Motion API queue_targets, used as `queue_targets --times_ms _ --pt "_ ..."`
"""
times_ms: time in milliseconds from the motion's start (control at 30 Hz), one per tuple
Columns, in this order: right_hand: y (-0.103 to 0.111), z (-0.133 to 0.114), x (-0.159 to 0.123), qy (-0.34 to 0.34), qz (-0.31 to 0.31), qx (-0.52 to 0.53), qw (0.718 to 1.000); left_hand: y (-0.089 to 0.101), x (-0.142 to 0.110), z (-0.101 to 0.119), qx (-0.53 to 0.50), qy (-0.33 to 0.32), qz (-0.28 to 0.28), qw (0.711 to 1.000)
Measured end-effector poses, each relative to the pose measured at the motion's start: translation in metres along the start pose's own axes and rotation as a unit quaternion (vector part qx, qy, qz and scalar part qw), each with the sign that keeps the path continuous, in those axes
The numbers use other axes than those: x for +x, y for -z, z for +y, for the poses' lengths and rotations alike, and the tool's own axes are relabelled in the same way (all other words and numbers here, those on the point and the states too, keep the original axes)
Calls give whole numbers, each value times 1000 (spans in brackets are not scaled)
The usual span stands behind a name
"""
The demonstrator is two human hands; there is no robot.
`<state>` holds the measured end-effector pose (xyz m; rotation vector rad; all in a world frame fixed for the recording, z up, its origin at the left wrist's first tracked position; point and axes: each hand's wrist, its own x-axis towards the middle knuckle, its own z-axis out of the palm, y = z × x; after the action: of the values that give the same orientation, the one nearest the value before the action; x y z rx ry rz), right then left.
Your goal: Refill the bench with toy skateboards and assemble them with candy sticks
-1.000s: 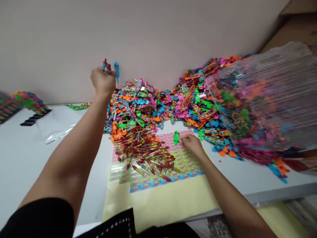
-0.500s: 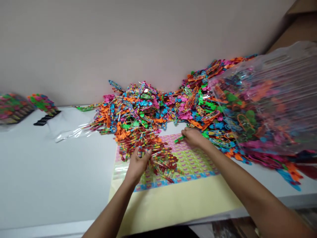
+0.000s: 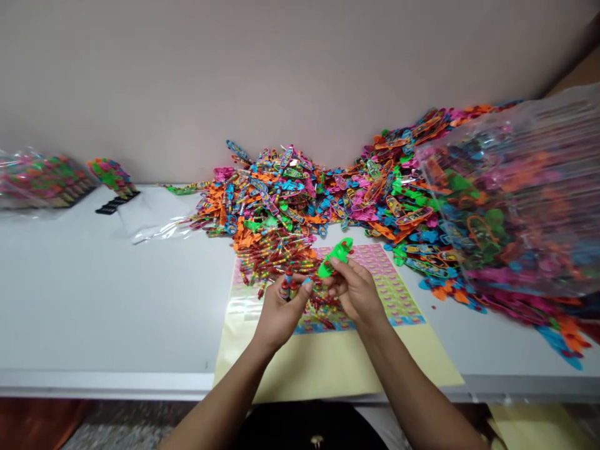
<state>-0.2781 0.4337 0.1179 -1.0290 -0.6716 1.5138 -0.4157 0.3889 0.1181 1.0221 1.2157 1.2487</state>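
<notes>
My left hand [image 3: 280, 312] is closed round a few small red candy tubes [image 3: 286, 286], lifted just off the heap of the same red tubes [image 3: 280, 260]. My right hand [image 3: 356, 289] pinches a green toy skateboard [image 3: 335, 256] and holds it up beside the left hand. Both hands hover over a yellow sheet of small printed stickers [image 3: 384, 281] lying on the white table [image 3: 94, 300]. Behind them a big pile of toy skateboards in many colours [image 3: 323, 187] lies against the wall.
A large clear plastic bag full of coloured toys [image 3: 515, 194] fills the right side. At the far left stand another clear bag [image 3: 37, 181], a small stack of coloured pieces [image 3: 110, 175] with black strips, and a flat clear wrapper [image 3: 154, 222].
My left hand came down from above the pile to the red tubes and picked some up. My right hand lifted the green skateboard off the sheet toward the left hand.
</notes>
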Motion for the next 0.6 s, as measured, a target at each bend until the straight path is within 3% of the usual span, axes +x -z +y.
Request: queue_targets --times_ms 133,233,333,433,467,533,600 --pt "-1 1 -1 29 -9 -53 998 5 -4 -2 1 -5 8 1000" --pt "3 -3 -4 70 -79 -197 975 12 2 4 7 -40 54 998" --pt "9 -15 -6 128 -207 -359 901 21 12 20 19 -83 67 994" --pt "13 -32 -5 118 -343 -485 796 28 21 31 54 -82 -32 995" --pt "15 -36 -4 108 -363 -506 775 29 22 30 71 -77 -71 992" --pt "18 -41 -2 100 -361 -505 778 29 20 23 84 -68 -100 989" --pt "21 -37 0 92 -315 -454 828 26 15 8 44 -47 -54 996"
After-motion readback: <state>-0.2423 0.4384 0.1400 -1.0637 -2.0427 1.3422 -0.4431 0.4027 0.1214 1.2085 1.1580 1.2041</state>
